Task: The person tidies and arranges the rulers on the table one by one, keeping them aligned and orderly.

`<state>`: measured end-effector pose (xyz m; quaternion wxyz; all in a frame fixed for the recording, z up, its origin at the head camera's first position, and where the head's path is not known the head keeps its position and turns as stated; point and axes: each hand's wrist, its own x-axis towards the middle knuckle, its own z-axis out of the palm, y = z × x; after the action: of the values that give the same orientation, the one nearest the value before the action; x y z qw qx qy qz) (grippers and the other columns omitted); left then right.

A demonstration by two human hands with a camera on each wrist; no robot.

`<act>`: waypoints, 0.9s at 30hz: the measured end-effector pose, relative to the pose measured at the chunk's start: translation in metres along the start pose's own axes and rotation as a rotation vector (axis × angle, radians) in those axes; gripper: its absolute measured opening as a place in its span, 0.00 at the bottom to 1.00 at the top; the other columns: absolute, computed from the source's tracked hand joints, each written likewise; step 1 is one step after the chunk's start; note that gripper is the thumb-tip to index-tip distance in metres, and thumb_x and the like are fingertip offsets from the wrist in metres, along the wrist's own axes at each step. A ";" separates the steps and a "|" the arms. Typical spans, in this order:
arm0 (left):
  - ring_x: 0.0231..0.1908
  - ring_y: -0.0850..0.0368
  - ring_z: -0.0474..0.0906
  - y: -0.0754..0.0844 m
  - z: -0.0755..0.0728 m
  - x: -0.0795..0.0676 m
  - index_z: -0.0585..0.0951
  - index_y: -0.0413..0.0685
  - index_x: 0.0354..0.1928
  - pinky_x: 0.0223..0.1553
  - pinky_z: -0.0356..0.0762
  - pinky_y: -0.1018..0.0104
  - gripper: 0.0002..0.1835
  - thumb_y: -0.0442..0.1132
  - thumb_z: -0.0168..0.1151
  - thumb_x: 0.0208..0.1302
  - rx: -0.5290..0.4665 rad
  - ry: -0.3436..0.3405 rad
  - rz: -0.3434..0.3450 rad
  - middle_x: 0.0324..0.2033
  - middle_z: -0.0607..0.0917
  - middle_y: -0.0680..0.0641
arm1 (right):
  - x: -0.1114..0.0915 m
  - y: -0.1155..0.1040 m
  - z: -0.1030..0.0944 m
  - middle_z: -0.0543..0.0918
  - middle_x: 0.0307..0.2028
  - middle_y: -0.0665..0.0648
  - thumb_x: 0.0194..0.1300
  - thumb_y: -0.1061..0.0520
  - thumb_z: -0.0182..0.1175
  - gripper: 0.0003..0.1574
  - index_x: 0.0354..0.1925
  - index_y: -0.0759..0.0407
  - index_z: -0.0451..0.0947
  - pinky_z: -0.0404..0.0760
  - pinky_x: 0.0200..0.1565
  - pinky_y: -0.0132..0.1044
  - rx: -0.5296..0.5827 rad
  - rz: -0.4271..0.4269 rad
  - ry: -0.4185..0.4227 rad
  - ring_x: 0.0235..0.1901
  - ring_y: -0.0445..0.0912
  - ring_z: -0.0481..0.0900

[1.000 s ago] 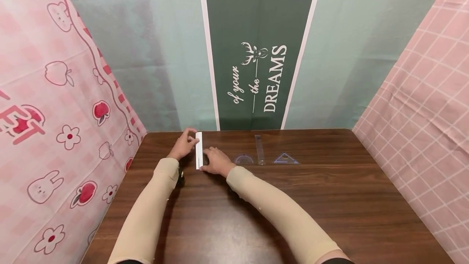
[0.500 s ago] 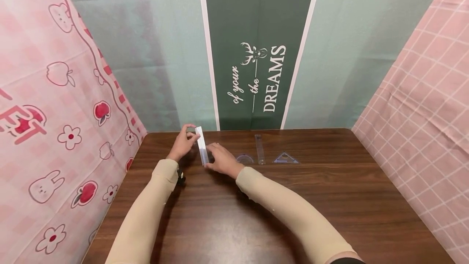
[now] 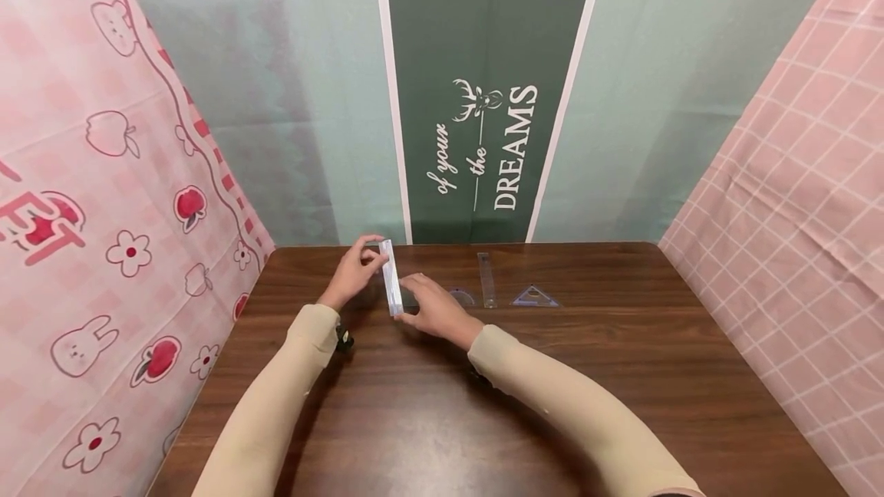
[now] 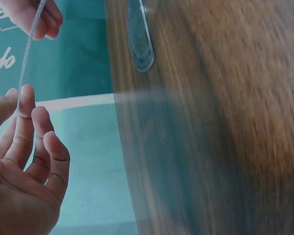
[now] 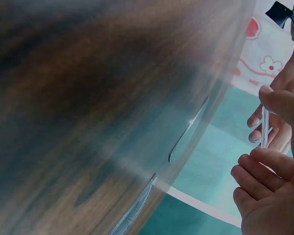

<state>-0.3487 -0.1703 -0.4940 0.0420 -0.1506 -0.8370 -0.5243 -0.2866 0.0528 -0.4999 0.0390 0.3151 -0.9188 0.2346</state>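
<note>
Held ruler: clear straight strip (image 3: 391,280), above the left half of the tabletop (image 3: 428,420). Long axis runs roughly front to back, far end overlapping the back edge in the head view. Glare hides most of the markings. The wrist views show it edge-on, up off the wood.
Left hand (image 3: 354,271): at the far end, thumb and forefinger pinching the strip. Other fingers loosely bent and spread apart, off it.
Right hand (image 3: 438,309): at the near end, strip between thumb and forefinger. Remaining fingers bent, off the strip in the right wrist view.
Protractor (image 3: 461,297): near mid-width of the tabletop, toward the back edge, just beside the right hand and partly covered by it in the head view.
Lying ruler (image 3: 486,281): right of the protractor, one end toward the back edge.
Set square (image 3: 535,297): right of the lying ruler, apart from it, toward the back right corner.
Step in hand: my read, a two-handed carry or turn of the held ruler. Not set down.
Next move calls for: I'd say both pinches kept even and light so the strip doesn't flex or twist. If lowered, keep it clear of the protractor.
</note>
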 end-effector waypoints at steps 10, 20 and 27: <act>0.45 0.22 0.83 0.013 -0.003 -0.015 0.70 0.39 0.74 0.53 0.82 0.36 0.25 0.32 0.62 0.80 -0.098 -0.151 0.072 0.42 0.89 0.33 | -0.023 -0.003 -0.008 0.81 0.66 0.60 0.68 0.44 0.77 0.43 0.71 0.65 0.76 0.69 0.75 0.49 0.015 -0.046 0.013 0.71 0.56 0.76; 0.53 0.41 0.84 0.016 -0.017 -0.033 0.61 0.44 0.81 0.54 0.78 0.50 0.38 0.30 0.67 0.75 -0.058 -0.369 0.151 0.52 0.86 0.36 | -0.048 -0.012 -0.015 0.82 0.65 0.60 0.67 0.42 0.77 0.43 0.70 0.64 0.77 0.67 0.76 0.48 0.030 -0.069 0.019 0.71 0.57 0.76; 0.48 0.43 0.84 0.016 -0.012 -0.043 0.65 0.40 0.78 0.46 0.78 0.58 0.38 0.29 0.71 0.71 -0.058 -0.352 0.173 0.50 0.86 0.35 | -0.062 -0.019 -0.015 0.84 0.61 0.58 0.66 0.45 0.78 0.39 0.67 0.64 0.80 0.72 0.73 0.48 0.049 -0.093 0.028 0.66 0.53 0.80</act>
<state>-0.3039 -0.1838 -0.4846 -0.0644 -0.3127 -0.7998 -0.5083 -0.2270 0.0813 -0.4927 0.0552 0.3549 -0.8965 0.2594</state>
